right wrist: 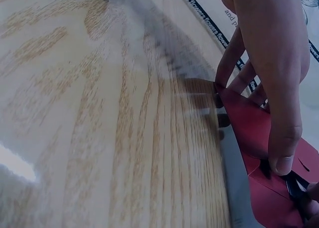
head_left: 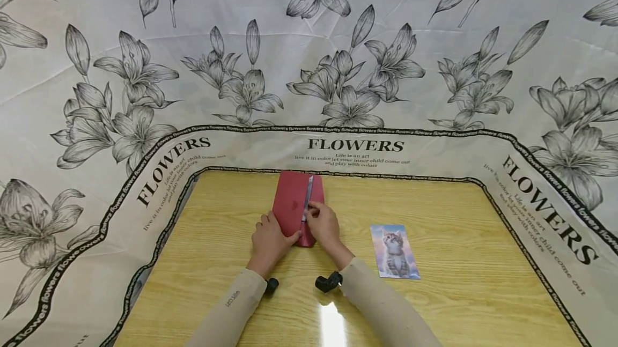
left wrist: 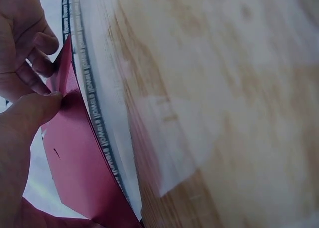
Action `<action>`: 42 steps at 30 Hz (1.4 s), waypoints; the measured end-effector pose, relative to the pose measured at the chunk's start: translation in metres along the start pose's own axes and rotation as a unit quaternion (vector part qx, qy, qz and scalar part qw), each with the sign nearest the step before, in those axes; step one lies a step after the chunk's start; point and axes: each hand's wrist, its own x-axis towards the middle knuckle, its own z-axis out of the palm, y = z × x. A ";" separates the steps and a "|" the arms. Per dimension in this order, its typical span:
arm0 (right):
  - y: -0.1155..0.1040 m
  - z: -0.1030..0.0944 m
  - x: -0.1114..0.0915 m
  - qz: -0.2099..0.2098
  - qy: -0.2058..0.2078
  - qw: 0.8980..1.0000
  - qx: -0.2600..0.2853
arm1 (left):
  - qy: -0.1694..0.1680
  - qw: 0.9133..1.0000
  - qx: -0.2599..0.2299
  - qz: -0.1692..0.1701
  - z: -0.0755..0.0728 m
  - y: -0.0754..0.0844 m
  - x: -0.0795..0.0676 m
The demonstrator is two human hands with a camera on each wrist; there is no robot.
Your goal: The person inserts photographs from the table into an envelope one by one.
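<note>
A red envelope lies near the far edge of the table, with a small dark mark on its face. A narrow pale strip shows along its lengthwise opening. My left hand holds the envelope at its near left side, thumb pressed on the front and fingers spread along the edge. On the other side, my right hand pinches the envelope by the opening, thumb over the flap and fingers along its outer edge. To the right lies a flat card with a kitten picture.
The wood-grain table is bordered at the back and sides by a white flower-print cloth with black lettering. Black wrist devices, one of them a camera mount, sit at both sleeves.
</note>
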 end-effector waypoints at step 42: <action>0.065 -0.152 -0.037 0.049 -0.027 0.996 -0.074 | -0.003 1.000 -0.002 0.008 0.000 -0.004 0.000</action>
